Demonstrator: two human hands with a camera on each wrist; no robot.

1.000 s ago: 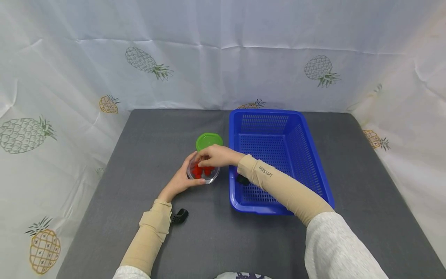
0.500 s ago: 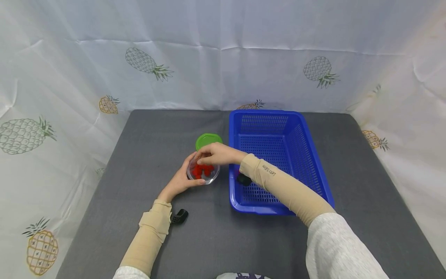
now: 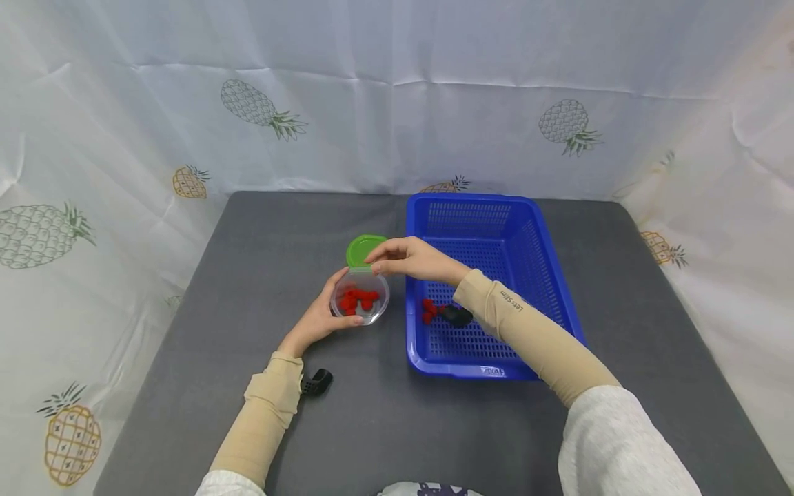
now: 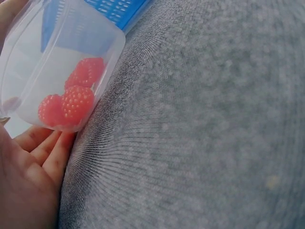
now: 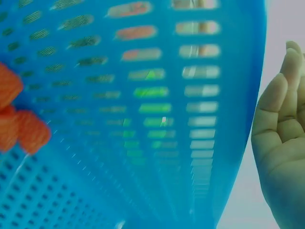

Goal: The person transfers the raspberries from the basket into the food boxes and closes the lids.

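Note:
My left hand holds a clear round plastic cup, its thumb at the near side and fingers at the far left. Several red raspberries lie inside; through the cup wall in the left wrist view they show up close. A green lid lies folded back behind the rim. Above the lid and the cup's back edge hovers my right hand, thumb and fingers apart; I see nothing between them. In the right wrist view that hand is beside the basket wall, fingers slightly bent.
A blue perforated basket stands right of the cup, its wall under my right wrist. Several red raspberries lie in its left part. Grey cloth covers the table, and a white pineapple-print curtain hangs behind.
My right hand has lifted out of the cup and moved up and right, uncovering the raspberries in the cup and those in the basket. My left hand stays nearly in place on the cup.

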